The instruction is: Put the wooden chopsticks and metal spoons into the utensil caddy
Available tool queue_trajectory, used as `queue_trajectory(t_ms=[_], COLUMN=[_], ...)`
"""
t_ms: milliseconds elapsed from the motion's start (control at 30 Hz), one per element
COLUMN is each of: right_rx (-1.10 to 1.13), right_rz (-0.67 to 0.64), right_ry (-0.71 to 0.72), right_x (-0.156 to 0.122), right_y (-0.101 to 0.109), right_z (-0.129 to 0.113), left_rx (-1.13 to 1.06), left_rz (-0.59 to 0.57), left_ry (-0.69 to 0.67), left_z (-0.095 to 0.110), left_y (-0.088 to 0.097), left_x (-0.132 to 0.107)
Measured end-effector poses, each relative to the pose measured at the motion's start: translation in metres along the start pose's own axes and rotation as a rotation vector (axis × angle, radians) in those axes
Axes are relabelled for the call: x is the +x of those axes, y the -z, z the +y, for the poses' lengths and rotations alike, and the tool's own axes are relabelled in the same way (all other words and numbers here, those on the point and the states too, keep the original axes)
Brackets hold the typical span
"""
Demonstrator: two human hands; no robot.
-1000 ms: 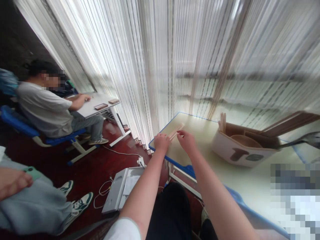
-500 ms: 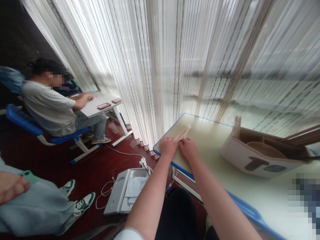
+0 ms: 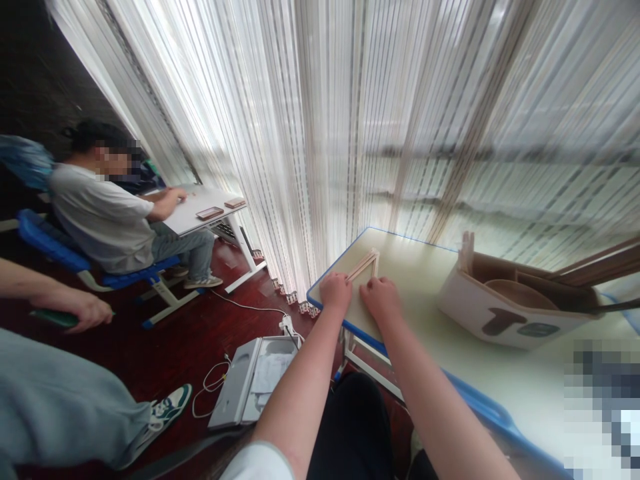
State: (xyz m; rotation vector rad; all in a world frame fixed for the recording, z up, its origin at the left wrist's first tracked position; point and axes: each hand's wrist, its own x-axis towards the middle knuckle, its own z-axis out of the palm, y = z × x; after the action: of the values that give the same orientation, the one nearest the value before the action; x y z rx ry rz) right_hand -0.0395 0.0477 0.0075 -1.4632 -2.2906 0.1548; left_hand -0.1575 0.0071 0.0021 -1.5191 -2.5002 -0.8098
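Observation:
At the table's far left corner, my left hand (image 3: 336, 293) is closed on the near end of some thin pale wooden sticks (image 3: 362, 265). My right hand (image 3: 381, 297) is closed at the near end of another wooden stick (image 3: 376, 265). The sticks come together at their far end and spread toward my hands in a narrow inverted V. My fingers cover the near ends, and whether the tips are joined is too small to tell. Both hands rest on or just above the pale, blue-edged table (image 3: 415, 267).
A white-fronted wooden organizer (image 3: 515, 323) holding sticks stands on the table to the right. An open grey box (image 3: 240, 387) and white cables lie on the floor. A seated person (image 3: 105, 207) works at another desk (image 3: 190, 217). Someone's hand (image 3: 80, 303) shows at left.
The sticks have spread from a near-closed bundle into a wider V as my right hand shifted slightly right. At left, the other person's hand has risen and moved right.

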Motion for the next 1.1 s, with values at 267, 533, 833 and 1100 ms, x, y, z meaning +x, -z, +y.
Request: queue_trajectory(t_ms=[267,533,833,1100], right_rx=[-0.035,0.157,-0.044,-0.368], right_rz=[-0.19,-0.295,-0.22,0.137], right_ry=[-0.223,-0.232,0.035,0.203], right_x=[-0.001,-0.043,-0.1,-0.11], right_y=[0.028,0.081,0.192,0.284], right_z=[0.012,0.051,0.075,0.097], left_rx=[0.015,0.057,-0.075,-0.48], left_rz=[-0.025,-0.029,0.176,0.126], left_ry=[0.006,0.018,-0.614,-0.86], left_z=[0.003,0.016,0.095,0.173], left_y=[0.002,0.021,0.053,0.071], left_x=[-0.001,-0.014,-0.07,-0.086])
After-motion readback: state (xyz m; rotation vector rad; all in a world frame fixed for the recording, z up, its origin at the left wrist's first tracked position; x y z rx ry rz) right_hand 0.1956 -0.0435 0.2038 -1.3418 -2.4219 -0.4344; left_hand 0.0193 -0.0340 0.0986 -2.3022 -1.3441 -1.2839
